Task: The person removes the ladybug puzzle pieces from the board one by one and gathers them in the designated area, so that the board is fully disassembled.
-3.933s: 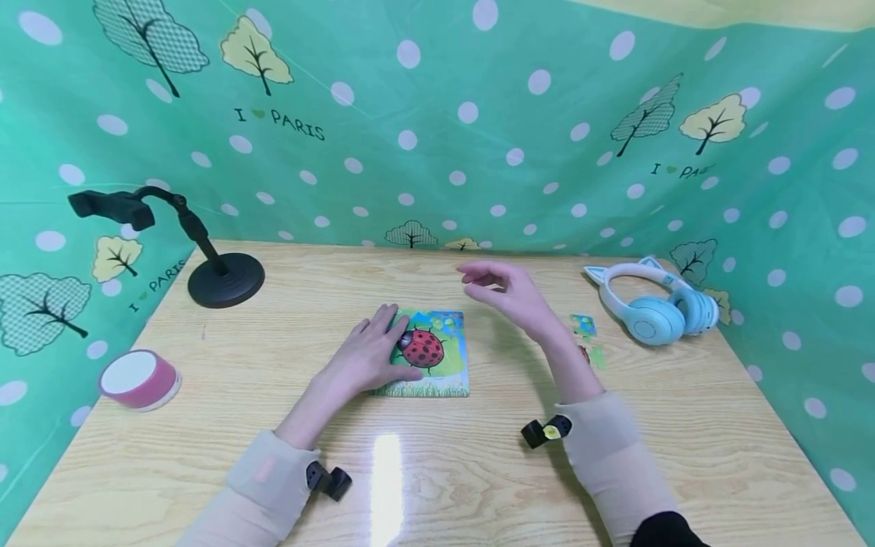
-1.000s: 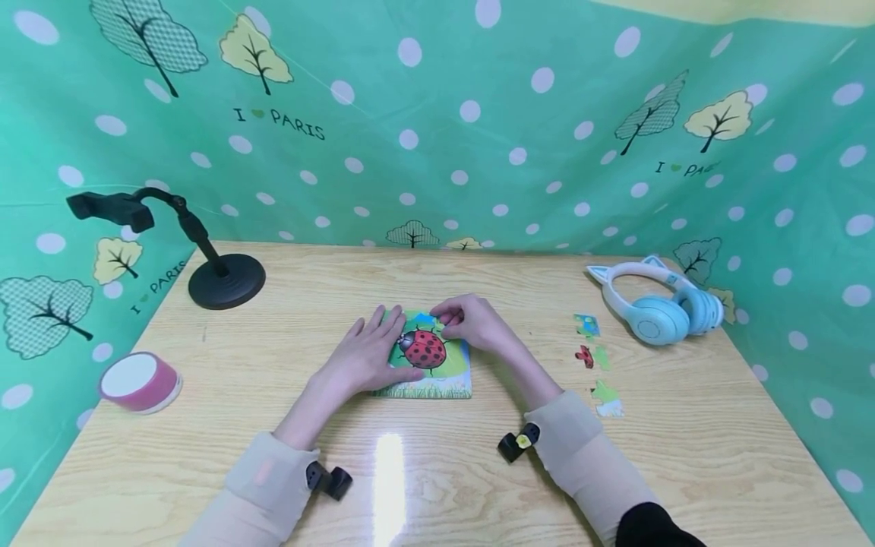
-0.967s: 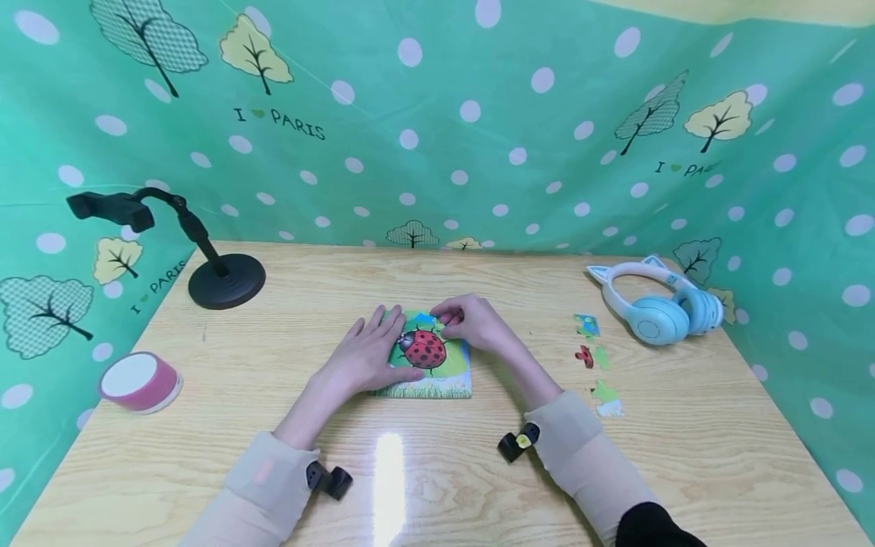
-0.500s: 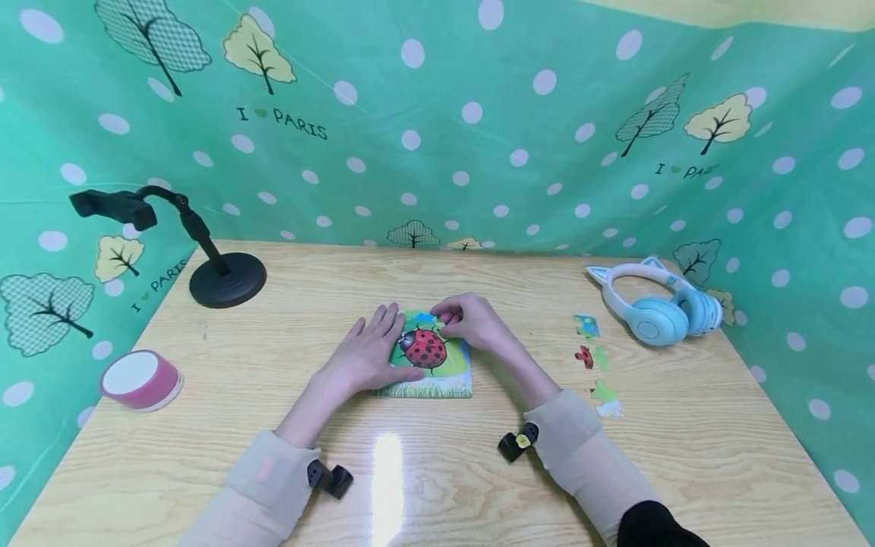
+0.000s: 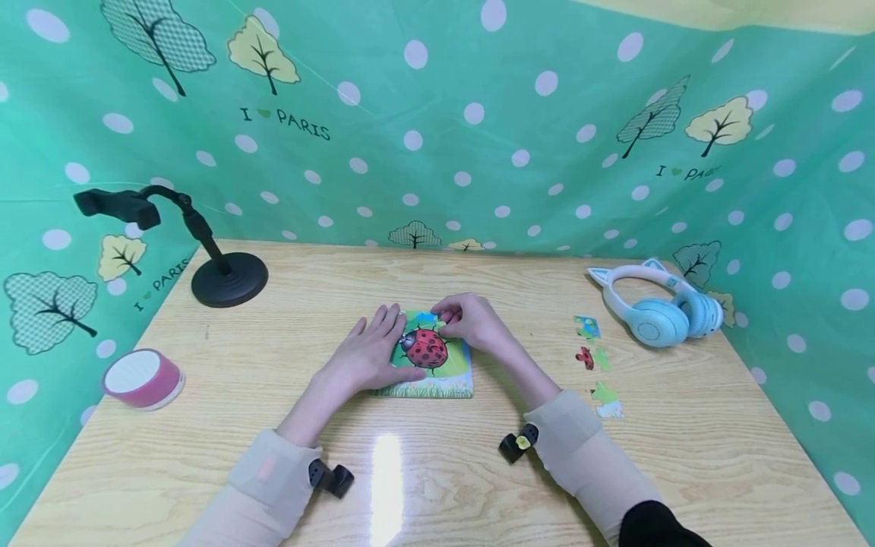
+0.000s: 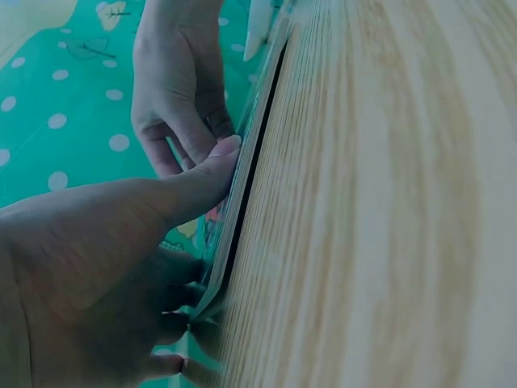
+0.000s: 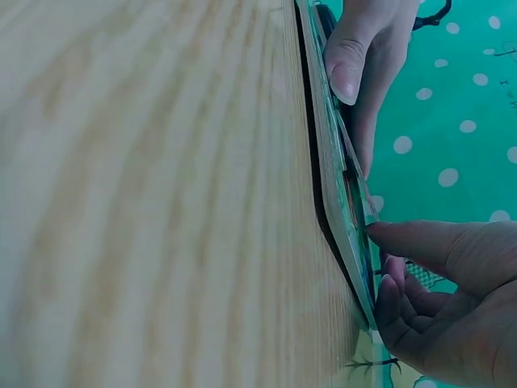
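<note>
A square ladybug jigsaw puzzle [image 5: 425, 351] lies flat on the wooden table. My left hand [image 5: 365, 353] rests across its left side with the fingers spread, and the thumb lies on the lower part of the picture. At the puzzle's upper right, my right hand [image 5: 472, 323] pinches a puzzle piece between thumb and curled fingers; the hand covers most of that piece. The right wrist view has the right thumb and fingers at the puzzle's edge, where a thin piece [image 7: 361, 174] stands slightly raised. Several loose puzzle pieces [image 5: 604, 393] lie to the right.
Light blue cat-ear headphones [image 5: 659, 319] lie at the back right. A black stand [image 5: 229, 279] with a bent arm is at the back left. Nearer the left edge sits a pink and white round object [image 5: 143, 380]. A green printed cloth [image 5: 437, 152] hangs behind the table.
Since the oldest frame, my right hand has come down from above the table onto the puzzle's upper right. Over the last second both hands have stayed nearly still.
</note>
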The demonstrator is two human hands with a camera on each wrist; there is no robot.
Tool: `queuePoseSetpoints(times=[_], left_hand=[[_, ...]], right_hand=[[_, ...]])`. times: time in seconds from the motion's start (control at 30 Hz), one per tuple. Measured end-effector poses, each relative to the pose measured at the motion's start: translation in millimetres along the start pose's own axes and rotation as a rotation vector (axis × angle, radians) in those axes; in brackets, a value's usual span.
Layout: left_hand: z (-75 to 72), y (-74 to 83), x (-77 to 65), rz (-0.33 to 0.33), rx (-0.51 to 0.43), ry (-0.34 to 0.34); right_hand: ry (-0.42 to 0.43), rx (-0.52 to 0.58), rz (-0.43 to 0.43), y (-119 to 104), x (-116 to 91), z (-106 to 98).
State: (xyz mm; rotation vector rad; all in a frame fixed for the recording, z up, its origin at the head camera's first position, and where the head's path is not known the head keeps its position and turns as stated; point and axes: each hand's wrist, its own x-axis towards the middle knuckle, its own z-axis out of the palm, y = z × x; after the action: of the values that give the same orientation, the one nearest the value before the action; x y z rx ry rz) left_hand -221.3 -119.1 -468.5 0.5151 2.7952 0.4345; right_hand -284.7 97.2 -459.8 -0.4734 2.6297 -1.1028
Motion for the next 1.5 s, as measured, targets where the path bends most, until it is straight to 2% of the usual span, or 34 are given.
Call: queuePoseSetpoints(times=[0.3,0.47,0.57,0.67,0.77,0.87,1.17,1.5], left_hand=[[-0.6,1.4,0.8,0.016,-0.020,0.006],[-1.4,-3.4,-0.3,0.030,-0.083,0.007],[-6.5,-8.6,-4.2,0.082,-0.117,0.023],[-13.1,-12.6,-11.4,0.167,-0.115,0.025],[-15.2,-14.8,-18.2,0.239,-0.097,-0.013],[-12.5,-15.5,-22.4,0.273,-0.059,-0.046],[-9.0,-15.3,-23.3,0.284,-0.005,-0.069],[-10.0,-14.5,-22.8,0.280,0.029,-0.082]], right_hand=[[0.006,-0.023,0.007,1,0,-2],[0.004,-0.027,0.010,1,1,0],[0.003,-0.028,0.015,0,3,1],[-0.001,-0.031,0.009,-1,4,1],[-0.001,-0.033,0.007,-2,4,0],[-0.001,-0.036,0.013,-2,4,0],[-0.003,-0.031,0.028,0,3,0],[-0.001,-0.045,0.002,0,2,-1]])
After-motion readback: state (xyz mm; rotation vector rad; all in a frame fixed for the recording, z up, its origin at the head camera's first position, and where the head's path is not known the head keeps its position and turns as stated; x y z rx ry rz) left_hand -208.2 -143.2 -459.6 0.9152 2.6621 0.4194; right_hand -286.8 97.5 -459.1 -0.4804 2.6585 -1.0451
